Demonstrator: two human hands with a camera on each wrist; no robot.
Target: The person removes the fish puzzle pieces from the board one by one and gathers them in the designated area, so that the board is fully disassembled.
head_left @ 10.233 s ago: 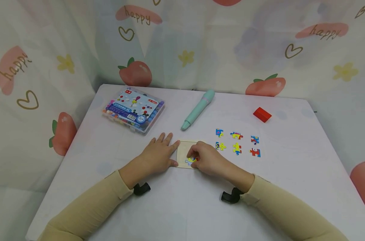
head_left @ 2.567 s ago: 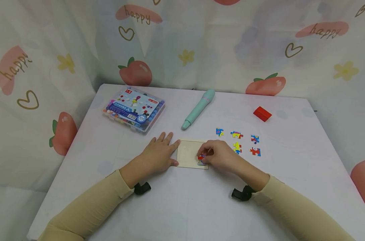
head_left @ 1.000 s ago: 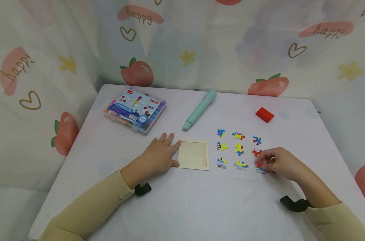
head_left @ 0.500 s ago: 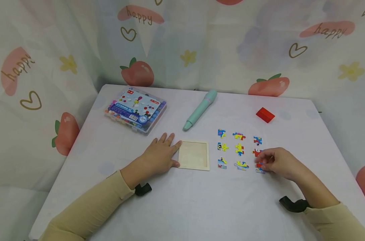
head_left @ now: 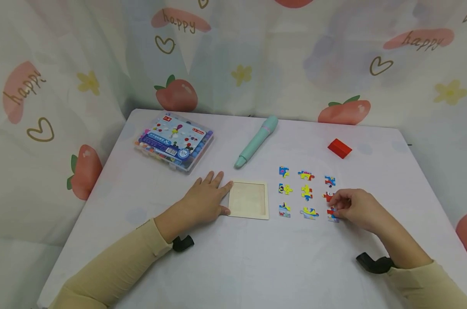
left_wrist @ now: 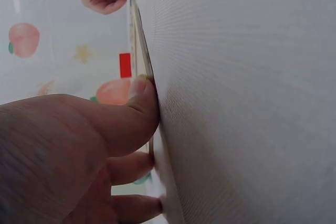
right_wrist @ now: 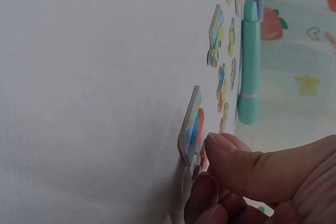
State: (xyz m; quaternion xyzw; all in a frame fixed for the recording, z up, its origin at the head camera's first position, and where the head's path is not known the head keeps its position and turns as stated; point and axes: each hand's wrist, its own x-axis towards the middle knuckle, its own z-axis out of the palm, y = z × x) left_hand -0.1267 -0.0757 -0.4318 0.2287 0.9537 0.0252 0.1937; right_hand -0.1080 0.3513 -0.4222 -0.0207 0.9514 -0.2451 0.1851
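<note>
My left hand (head_left: 200,201) lies flat with fingers spread, its thumb and index finger touching the left edge of a small square wooden puzzle tray (head_left: 247,199). The tray holds no pieces. On the right, my right hand (head_left: 358,210) pinches a red-and-blue puzzle piece (head_left: 332,217) at the lower right corner of the laid-out rows. The right wrist view shows that piece (right_wrist: 190,129) close against the tabletop, with my thumb (right_wrist: 223,153) at its edge. A red puzzle piece (head_left: 327,196) just above is partly covered by my fingers.
Several colourful puzzle pieces (head_left: 306,192) lie in spaced rows right of the tray. Behind stand a clear plastic box (head_left: 173,141) of coloured parts, a mint-green microphone-shaped stick (head_left: 256,141) and a red block (head_left: 339,148). A printed curtain (head_left: 279,64) hangs behind the table.
From over the tray, my right hand has carried the piece to the lower right of the rows. More pieces lie on the table than before. In the last second both hands barely move.
</note>
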